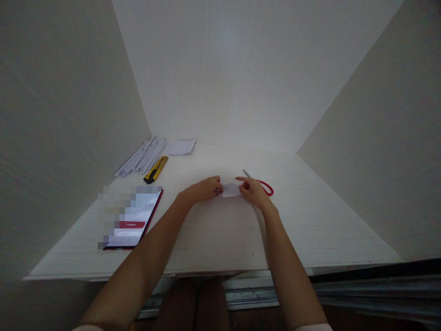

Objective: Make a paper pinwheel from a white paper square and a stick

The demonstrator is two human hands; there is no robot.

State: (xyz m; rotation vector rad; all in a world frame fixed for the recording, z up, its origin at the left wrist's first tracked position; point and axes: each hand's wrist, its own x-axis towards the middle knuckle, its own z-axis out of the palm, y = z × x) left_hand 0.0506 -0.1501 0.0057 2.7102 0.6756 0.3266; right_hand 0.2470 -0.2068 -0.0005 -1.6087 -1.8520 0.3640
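Observation:
A small piece of white paper [231, 190] is held between my two hands, just above or on the white tabletop. My left hand [206, 188] pinches its left end with the fingers curled in. At the right end, my right hand [254, 191] grips the paper between thumb and bent fingers, its index finger stretched out. Scissors with red handles [268, 187] lie right behind my right hand, which partly covers them. Whether the paper is folded is too small to tell.
To the left lie a yellow box cutter [156, 169], a bundle of thin white paper strips [142, 157] and a stack of white paper [180, 147]. A tablet with a lit screen [138, 225] lies near my left forearm. White panels enclose the tabletop [223, 239] on three sides.

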